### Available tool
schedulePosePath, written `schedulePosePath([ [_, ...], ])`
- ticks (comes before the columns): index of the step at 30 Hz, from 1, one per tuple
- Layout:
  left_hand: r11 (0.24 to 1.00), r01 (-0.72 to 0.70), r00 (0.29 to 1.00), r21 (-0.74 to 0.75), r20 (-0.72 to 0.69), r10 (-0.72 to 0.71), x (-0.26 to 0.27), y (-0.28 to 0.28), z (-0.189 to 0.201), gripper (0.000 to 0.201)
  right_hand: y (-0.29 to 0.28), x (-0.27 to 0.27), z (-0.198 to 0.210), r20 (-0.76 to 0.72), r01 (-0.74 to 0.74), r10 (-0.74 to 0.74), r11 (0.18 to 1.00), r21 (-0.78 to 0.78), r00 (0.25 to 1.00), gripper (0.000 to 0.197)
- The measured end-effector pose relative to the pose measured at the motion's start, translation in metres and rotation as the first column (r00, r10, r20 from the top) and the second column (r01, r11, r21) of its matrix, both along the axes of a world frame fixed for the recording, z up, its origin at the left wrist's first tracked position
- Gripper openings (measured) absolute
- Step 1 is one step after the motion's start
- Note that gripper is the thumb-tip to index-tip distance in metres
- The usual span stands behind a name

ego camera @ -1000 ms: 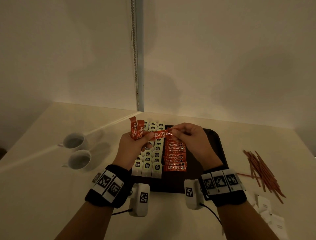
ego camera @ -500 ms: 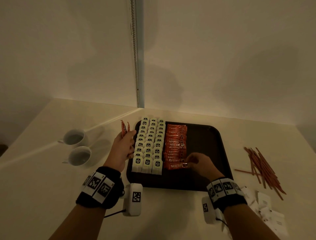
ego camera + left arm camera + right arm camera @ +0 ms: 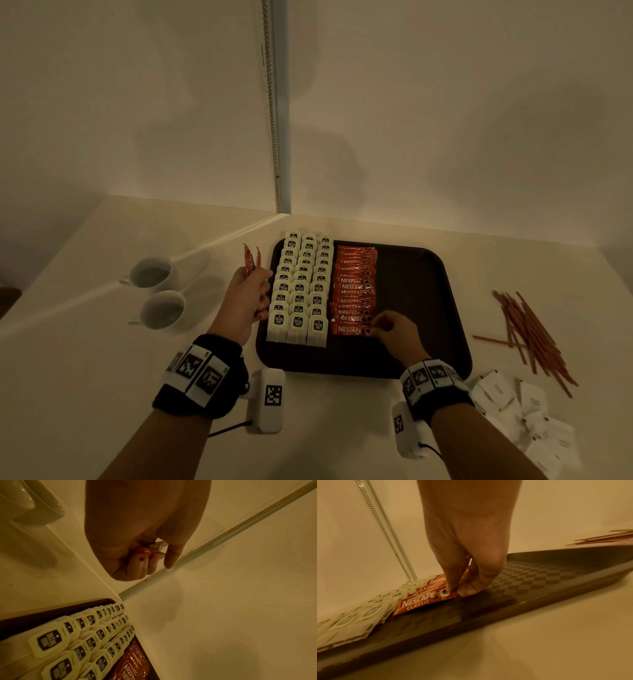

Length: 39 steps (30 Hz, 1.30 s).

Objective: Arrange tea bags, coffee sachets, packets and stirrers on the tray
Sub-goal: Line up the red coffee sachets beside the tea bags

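- The dark brown rectangular plastic tray (image 3: pixel 442 308) with rounded corners lies on the pale cream counter (image 3: pixel 85 359), in the middle of the head view; its far edge sits close to the wall.
- Three columns of white paper tea bags (image 3: pixel 301 291) fill the tray's left strip, reaching almost to its left rim.
- Beside them runs one overlapping column of orange-red Nescafé coffee sachets (image 3: pixel 354 284).
- The right hand (image 3: pixel 394 330) pinches the right end of the nearest orange-red sachet (image 3: pixel 423 601) between fingertip and thumb; that sachet lies flat on the tray floor at the lower end of the column.
- The left hand (image 3: pixel 248 298) is clenched round a few spare orange-red sachets (image 3: pixel 250 259), held upright over the counter just left of the tray's left rim.
- The right half of the tray, a checkered floor in the right wrist view, is bare up to the raised rim, as is a narrow strip along the near edge.
- Thin reddish-brown wooden stirrers (image 3: pixel 527 329) lie in a loose pile on the counter right of the tray, apart from its rim.
- White paper packets (image 3: pixel 513 407) are scattered at lower right, near the tray's near-right corner.
- Two white ceramic cups (image 3: pixel 157 291) stand on the counter at left, apart from the tray.
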State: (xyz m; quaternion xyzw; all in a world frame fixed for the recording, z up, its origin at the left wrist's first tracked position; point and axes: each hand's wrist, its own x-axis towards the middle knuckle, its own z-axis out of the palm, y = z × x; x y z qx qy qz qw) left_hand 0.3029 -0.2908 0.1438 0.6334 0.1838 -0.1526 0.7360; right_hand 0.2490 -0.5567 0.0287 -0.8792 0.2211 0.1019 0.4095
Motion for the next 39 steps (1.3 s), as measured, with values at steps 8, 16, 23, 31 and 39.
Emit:
schedulePosePath([
  [8,0.999,0.016,1.000,-0.040,-0.013,-0.017,-0.002,0.002,0.000,0.007,0.003,-0.001,-0.001,-0.013,0.033,-0.033,0.999,-0.016,0.999,0.012],
  [16,0.975,0.190,0.982,-0.114,0.038,-0.187,-0.011,-0.005,0.009,0.014,0.002,-0.001,0.002,-0.031,0.058,-0.059,0.998,-0.031,0.998,0.016],
  [23,0.939,0.341,0.935,0.054,0.085,-0.344,-0.010,-0.015,0.014,0.015,0.037,0.020,0.080,0.265,-0.092,0.025,0.965,0.244,0.964,0.018],
  [31,0.939,0.343,0.932,0.029,0.116,-0.344,-0.014,-0.030,0.010,0.025,0.079,0.033,0.132,0.372,-0.248,0.094,0.887,0.389,0.923,0.016],
  [39,0.952,0.206,0.962,-0.225,0.226,-0.154,-0.013,-0.029,0.002,0.018,0.080,0.032,0.146,0.368,-0.473,0.402,0.872,0.125,0.838,0.019],
])
